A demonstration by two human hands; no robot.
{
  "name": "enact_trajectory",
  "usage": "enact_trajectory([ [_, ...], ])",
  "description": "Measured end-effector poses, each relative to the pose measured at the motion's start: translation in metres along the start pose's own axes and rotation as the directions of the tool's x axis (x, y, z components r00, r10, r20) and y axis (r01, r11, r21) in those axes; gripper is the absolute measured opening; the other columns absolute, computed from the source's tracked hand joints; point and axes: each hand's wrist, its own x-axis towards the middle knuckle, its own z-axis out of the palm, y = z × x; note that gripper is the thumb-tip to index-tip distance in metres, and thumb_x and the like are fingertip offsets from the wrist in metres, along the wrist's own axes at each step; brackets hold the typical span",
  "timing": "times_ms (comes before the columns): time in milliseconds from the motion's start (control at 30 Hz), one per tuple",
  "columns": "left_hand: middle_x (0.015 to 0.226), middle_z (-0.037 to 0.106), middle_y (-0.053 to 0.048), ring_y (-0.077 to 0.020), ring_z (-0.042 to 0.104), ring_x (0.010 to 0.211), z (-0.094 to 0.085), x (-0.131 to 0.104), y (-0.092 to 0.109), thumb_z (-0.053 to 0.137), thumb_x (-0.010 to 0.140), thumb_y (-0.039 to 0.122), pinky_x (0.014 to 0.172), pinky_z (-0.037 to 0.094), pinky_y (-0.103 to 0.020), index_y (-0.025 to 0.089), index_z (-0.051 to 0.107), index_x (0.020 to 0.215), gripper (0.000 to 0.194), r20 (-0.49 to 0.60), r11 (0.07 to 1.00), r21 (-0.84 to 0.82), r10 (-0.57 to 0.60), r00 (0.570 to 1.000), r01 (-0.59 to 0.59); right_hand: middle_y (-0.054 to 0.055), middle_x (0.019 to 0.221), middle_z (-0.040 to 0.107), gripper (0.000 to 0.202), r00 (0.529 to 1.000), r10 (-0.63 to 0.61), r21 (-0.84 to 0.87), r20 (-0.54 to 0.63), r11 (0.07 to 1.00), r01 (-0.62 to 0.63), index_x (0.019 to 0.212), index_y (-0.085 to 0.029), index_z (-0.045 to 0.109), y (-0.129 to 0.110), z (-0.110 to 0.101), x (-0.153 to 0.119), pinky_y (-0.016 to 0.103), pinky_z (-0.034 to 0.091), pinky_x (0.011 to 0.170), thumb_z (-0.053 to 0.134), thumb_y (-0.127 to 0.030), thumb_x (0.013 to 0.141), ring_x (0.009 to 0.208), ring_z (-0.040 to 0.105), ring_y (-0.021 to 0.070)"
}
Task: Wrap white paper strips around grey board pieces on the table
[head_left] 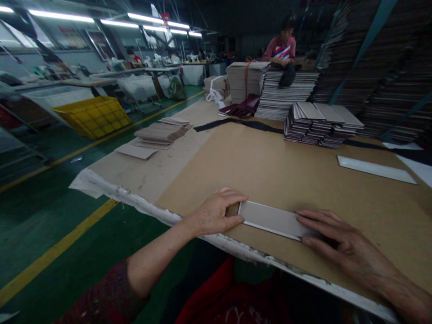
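A narrow light-grey board (270, 218) with white edges lies flat on the brown-covered table (256, 166), near its front edge. At the board's left end, my left hand (219, 211) has its thumb and fingers parted, with their tips at the two corners. My right hand (337, 236) rests over the right end, fingers on the far edge and thumb at the near edge, hiding that end. Farther right on the table lies a long pale strip (376, 169).
Stacked dark-edged boards (317, 126) stand at the back right, beyond a black strip (243, 122). Loose grey boards (158, 135) lie at the left. Taller stacks (286, 92) stand behind, near a person (280, 49). A yellow bin (92, 117) is on the floor.
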Motion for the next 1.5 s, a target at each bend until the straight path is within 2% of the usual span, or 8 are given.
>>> enact_trajectory([
  [100,0.122,0.065,-0.006,-0.0218,0.055,0.115,0.002,0.001,-0.005,0.067,0.086,0.032,0.104,0.043,-0.045,0.021,0.064,0.121,0.037,0.005,0.999,0.007,0.044,0.999,-0.044,0.002,0.134,0.061,0.037,0.999,0.015,-0.005,0.03,1.0,-0.015,0.129,-0.035,0.063,-0.002,-0.001,0.0,0.064,0.046,0.105,0.057,-0.05,0.095,0.126,0.052,0.0298],
  [400,0.121,0.065,-0.006,-0.0212,0.055,0.114,0.001,0.002,-0.002,0.068,0.085,0.026,0.103,0.043,-0.044,0.021,0.068,0.114,0.029,0.006,0.999,0.031,0.032,0.999,-0.032,0.001,0.141,0.055,0.039,0.995,-0.007,-0.052,0.099,0.999,0.013,0.137,-0.032,0.055,-0.007,-0.005,-0.002,0.054,0.043,0.111,0.052,-0.041,0.1,0.132,0.044,0.0239],
  [567,0.121,0.065,-0.005,-0.0213,0.055,0.115,0.001,0.003,-0.002,0.068,0.085,0.027,0.103,0.044,-0.044,0.022,0.069,0.114,0.029,0.018,0.999,0.034,0.019,1.0,-0.02,0.005,0.142,0.055,0.037,0.995,-0.035,-0.067,0.095,0.997,0.041,0.136,-0.026,0.056,-0.009,-0.004,-0.004,0.055,0.041,0.111,0.049,-0.038,0.101,0.133,0.044,0.025],
  [1100,0.123,0.062,-0.005,-0.0212,0.053,0.116,-0.001,0.002,0.002,0.065,0.087,0.026,0.103,0.045,-0.045,0.023,0.064,0.116,0.029,0.039,0.996,0.076,0.036,0.999,-0.039,0.007,0.145,0.051,0.039,0.994,-0.06,-0.153,0.092,0.985,0.073,0.138,-0.026,0.054,-0.014,-0.003,-0.005,0.055,0.041,0.11,0.047,-0.034,0.101,0.134,0.043,0.0269],
  [1233,0.13,0.055,-0.008,-0.0243,0.045,0.126,-0.002,-0.001,0.008,0.061,0.09,0.027,0.112,0.037,-0.048,0.019,0.062,0.118,0.029,0.061,0.973,0.205,0.093,0.994,-0.103,0.009,0.143,0.051,0.035,0.992,-0.103,-0.184,0.073,0.976,0.115,0.133,-0.023,0.058,-0.016,-0.001,-0.004,0.054,0.042,0.108,0.046,-0.031,0.101,0.131,0.044,0.0282],
  [1333,0.133,0.052,-0.011,-0.0262,0.04,0.13,-0.002,-0.002,0.014,0.052,0.095,0.028,0.116,0.033,-0.046,0.014,0.056,0.124,0.032,0.151,0.914,0.359,0.142,0.978,-0.188,0.011,0.135,0.056,0.034,0.99,-0.123,-0.251,0.065,0.958,0.136,0.131,-0.02,0.059,-0.02,-0.001,-0.002,0.053,0.044,0.103,0.048,-0.031,0.101,0.123,0.049,0.0286],
  [1400,0.128,0.055,-0.011,-0.026,0.044,0.125,-0.001,-0.001,0.017,0.049,0.097,0.033,0.112,0.037,-0.043,0.012,0.054,0.125,0.035,0.222,0.877,0.43,0.125,0.967,-0.212,0.012,0.128,0.059,0.035,0.987,-0.135,-0.302,0.083,0.941,0.154,0.13,-0.016,0.058,-0.026,-0.001,0.0,0.051,0.044,0.101,0.048,-0.032,0.101,0.116,0.053,0.0279],
  [1500,0.121,0.056,-0.013,-0.0282,0.048,0.113,0.0,0.003,0.018,0.051,0.095,0.051,0.101,0.043,-0.046,0.014,0.053,0.126,0.049,0.275,0.836,0.494,0.11,0.955,-0.239,0.014,0.122,0.061,0.038,0.983,-0.139,-0.365,0.122,0.914,0.175,0.129,-0.014,0.058,-0.038,-0.001,0.004,0.051,0.046,0.097,0.049,-0.037,0.1,0.108,0.056,0.0289],
])
